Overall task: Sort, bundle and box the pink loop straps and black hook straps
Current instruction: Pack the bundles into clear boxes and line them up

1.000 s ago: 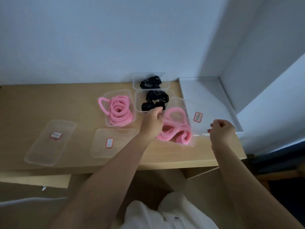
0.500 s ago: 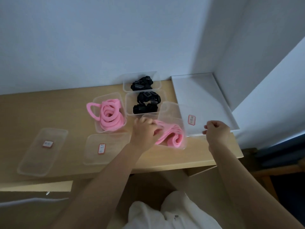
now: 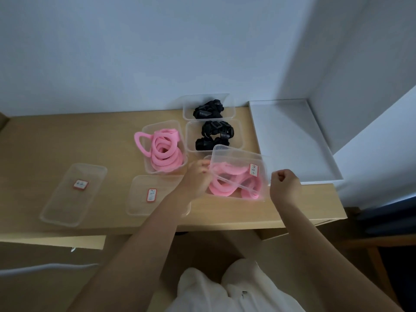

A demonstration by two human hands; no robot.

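A clear box [image 3: 261, 198] of pink loop straps [image 3: 222, 190] stands near the table's front right. A clear lid [image 3: 236, 159] with a red-edged label hangs tilted just above it. My left hand [image 3: 198, 179] grips the lid's left edge with curled fingers. My right hand [image 3: 284, 185] is fisted at the lid's right corner and pinches it. A second box of pink loop straps [image 3: 165, 149] sits further left, one loop hanging over its side. Behind them, two clear boxes hold black hook straps [image 3: 208, 110] [image 3: 213, 136].
Two more labelled clear lids lie flat on the wooden table [image 3: 45, 140], one at the left [image 3: 74, 194] and one under my left forearm [image 3: 153, 194]. A white tray [image 3: 292, 140] lies at the right end against the wall corner. The table's front edge is close to my arms.
The lid has swung left from over the white tray to above the front pink box. My left hand left the straps and took the lid's left edge.
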